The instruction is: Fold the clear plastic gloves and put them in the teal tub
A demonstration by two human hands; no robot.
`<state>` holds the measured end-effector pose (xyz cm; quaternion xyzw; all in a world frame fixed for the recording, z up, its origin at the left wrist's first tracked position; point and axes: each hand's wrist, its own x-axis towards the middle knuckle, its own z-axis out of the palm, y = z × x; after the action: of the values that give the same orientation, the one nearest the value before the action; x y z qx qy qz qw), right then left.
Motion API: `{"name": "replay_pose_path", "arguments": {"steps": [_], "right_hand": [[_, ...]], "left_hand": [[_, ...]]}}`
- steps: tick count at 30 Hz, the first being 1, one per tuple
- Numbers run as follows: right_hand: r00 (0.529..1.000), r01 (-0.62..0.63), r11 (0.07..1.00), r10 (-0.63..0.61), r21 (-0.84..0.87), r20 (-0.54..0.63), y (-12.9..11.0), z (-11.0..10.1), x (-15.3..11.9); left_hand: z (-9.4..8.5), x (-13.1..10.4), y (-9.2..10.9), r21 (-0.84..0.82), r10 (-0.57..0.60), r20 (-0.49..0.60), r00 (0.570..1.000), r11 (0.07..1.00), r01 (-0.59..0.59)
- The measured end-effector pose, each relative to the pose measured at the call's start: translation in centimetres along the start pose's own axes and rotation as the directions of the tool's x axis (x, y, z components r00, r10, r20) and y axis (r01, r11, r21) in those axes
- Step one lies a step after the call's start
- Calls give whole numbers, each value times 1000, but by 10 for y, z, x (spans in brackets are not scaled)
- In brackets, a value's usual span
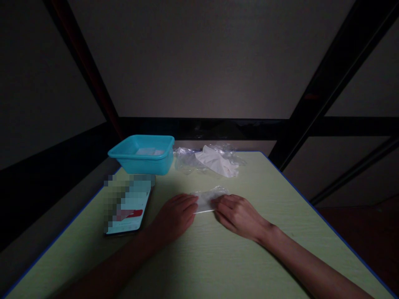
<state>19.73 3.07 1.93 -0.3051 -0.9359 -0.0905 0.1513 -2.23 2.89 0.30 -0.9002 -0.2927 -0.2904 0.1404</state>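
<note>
Clear plastic bag (pixel 207 199) lies flat at the centre of the table (pixel 249 257), pinched at each end by the left hand (pixel 176 216) and right hand (pixel 238 214); more wrappers (pixel 215 160) wait beside the teal tub (pixel 143 155), upper centre.

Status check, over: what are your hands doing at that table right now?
Left hand and right hand both pressing ends of small clear plastic bag, flat on table. Phone beside left hand. Nothing between.

Single head-worn view: the camera looked forward and down from close above the near edge of the surface (pixel 218 257), facing the far wall.
</note>
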Motion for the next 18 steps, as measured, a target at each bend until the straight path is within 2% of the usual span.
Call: {"name": "replay_pose_path", "arguments": {"steps": [7,11,13,15,16,17,18], "right_hand": [[983,93,995,-96,-26,-154,-13,2,2],[977,147,988,-153,-54,-147,-20,1,3],[977,163,986,-164,-19,-139,-23,-4,2],[981,148,986,-137,77,-134,-28,-12,0],[987,123,980,-104,159,-120,-31,-18,-1],[994,81,962,-58,260,-96,-34,-24,-2],[998,23,925,-1,380,-58,-36,-31,-3]], "left_hand": [[-6,6,9,85,123,-69,990,990,-117],[-16,9,19,72,152,-89,984,987,-146],[-23,7,20,-2,130,-107,986,991,-131],[-30,4,17,-184,26,-131,991,982,-50],[-34,3,15,-314,-78,-119,990,949,37],[-37,2,12,-460,-206,-76,976,876,149],[-39,2,9,-607,-332,-6,943,751,260]]}}
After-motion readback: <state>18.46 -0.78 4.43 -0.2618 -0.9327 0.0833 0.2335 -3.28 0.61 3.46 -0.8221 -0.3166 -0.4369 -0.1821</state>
